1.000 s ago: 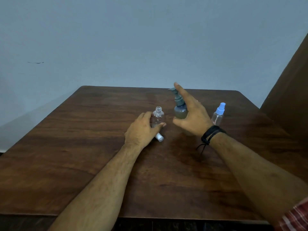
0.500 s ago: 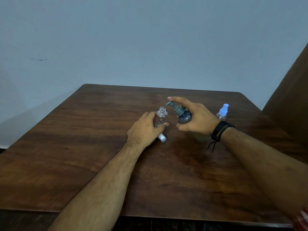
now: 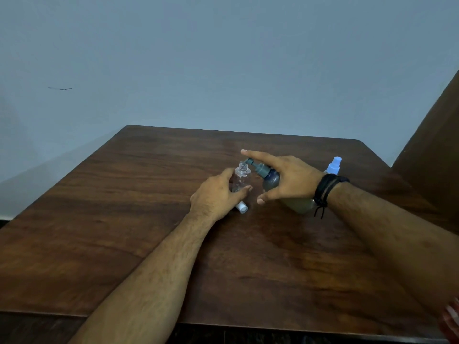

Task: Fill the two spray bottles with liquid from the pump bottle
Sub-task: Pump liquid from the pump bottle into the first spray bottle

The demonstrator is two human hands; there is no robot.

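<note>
Spray bottles are what is being filled, and the first filling is in hand: left of centre on the desk [image 3: 124, 219], the left hand [image 3: 218, 194] is wrapping its fingers [image 3: 244, 190] around the lower body of the open clear spray bottle [image 3: 241, 178], which is standing upright and uncapped, while a small white cap [image 3: 241, 208] is lying on the desk just near of that hand. Moving right, the pump bottle [image 3: 270, 178] is being tilted leftward by the right hand [image 3: 290, 180], whose grip is closing around its body with the index finger stretching along the pump head, so that the nozzle [image 3: 249, 161] is sitting just over the open neck. Whether liquid is already flowing I cannot tell. Further right and farther back, the second spray bottle [image 3: 334, 166] is standing with its blue top on, untouched. Next, I judge, the index finger is needing to press down firmly while the left hand is keeping the neck steady under the spout, since a slight slip would be spilling onto the wood.
</note>
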